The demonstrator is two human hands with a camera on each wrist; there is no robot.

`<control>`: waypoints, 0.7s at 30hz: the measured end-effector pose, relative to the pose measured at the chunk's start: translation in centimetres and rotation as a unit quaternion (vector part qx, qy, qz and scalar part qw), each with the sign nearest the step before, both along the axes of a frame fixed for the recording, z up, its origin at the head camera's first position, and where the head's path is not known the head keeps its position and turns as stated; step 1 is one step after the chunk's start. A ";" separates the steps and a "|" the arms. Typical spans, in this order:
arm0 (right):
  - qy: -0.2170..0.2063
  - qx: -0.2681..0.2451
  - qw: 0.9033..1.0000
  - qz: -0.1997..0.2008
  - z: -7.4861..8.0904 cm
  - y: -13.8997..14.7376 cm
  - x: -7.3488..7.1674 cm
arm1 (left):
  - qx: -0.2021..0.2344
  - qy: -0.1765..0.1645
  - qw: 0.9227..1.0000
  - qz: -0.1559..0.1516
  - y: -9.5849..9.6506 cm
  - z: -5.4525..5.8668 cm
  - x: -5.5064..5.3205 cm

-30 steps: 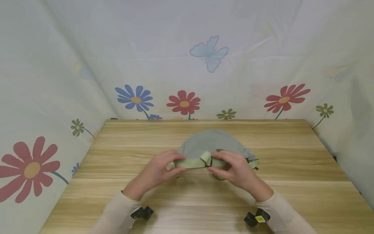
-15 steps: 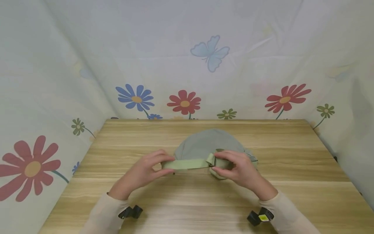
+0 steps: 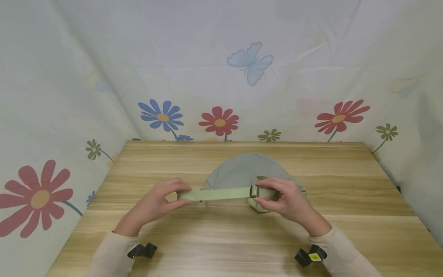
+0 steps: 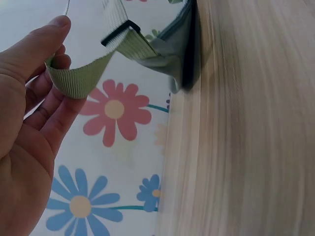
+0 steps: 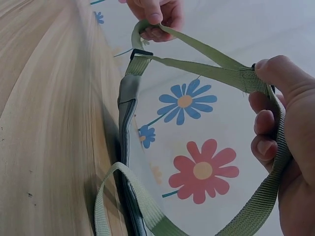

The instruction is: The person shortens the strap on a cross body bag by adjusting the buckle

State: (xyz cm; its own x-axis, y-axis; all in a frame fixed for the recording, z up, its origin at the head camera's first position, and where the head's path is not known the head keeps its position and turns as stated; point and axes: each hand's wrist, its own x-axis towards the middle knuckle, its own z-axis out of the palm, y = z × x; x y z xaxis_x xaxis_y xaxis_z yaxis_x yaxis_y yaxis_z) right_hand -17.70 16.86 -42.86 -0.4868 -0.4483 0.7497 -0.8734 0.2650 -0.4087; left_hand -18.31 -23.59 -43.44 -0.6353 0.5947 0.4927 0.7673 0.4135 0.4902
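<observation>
A grey-green half-moon bag (image 3: pixel 249 169) stands on the table with a light green webbing strap (image 3: pixel 221 194) stretched level before it. My left hand (image 3: pixel 160 200) pinches the strap's left end, where the webbing bends back in a loop (image 4: pixel 76 78). Thumb and fingers of my right hand (image 3: pixel 287 196) grip the strap right beside its black slide buckle (image 3: pixel 254 191). In the right wrist view two lengths of webbing run between the hands, and a second black ring (image 5: pixel 142 52) joins the strap to the bag's end. Part of the strap hangs in a slack curve (image 5: pixel 261 206) below the right hand.
The wood-grain table (image 3: pixel 221 238) reaches back to a pale curtain (image 3: pixel 180 69) printed with flowers and a butterfly. Black wrist cameras are strapped on both forearms, the left one (image 3: pixel 143 251) and the right one (image 3: pixel 308 257).
My left hand has moved left, drawing out a longer stretch of strap. The small webbing fold at the buckle has flattened. My right hand has shifted slightly right with the buckle.
</observation>
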 end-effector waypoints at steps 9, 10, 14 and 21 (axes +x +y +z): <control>-0.020 -0.006 1.000 0.010 -0.3 0.0 -0.1 | 0.033 -0.056 0.998 0.010 -1.4 -0.8 -0.4; -0.022 -0.007 1.000 0.009 -0.3 0.1 -0.1 | 0.032 -0.057 0.998 0.010 -1.5 -0.8 -0.5; -0.021 -0.010 1.000 0.012 -0.3 0.0 -0.1 | 0.029 -0.061 0.998 0.017 -1.6 -1.0 -0.6; 0.008 -0.030 0.999 0.010 -0.1 -1.1 0.0 | -0.047 -0.067 0.996 0.032 0.3 -0.8 -0.7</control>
State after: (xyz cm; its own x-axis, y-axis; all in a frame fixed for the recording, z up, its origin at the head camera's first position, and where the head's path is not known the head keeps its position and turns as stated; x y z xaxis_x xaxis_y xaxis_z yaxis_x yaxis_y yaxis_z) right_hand -17.75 15.78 -42.95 -0.4662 -0.4124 0.7827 -0.8847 0.2232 -0.4093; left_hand -19.00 -23.29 -44.27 -0.7293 0.5912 0.3445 0.6685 0.5081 0.5431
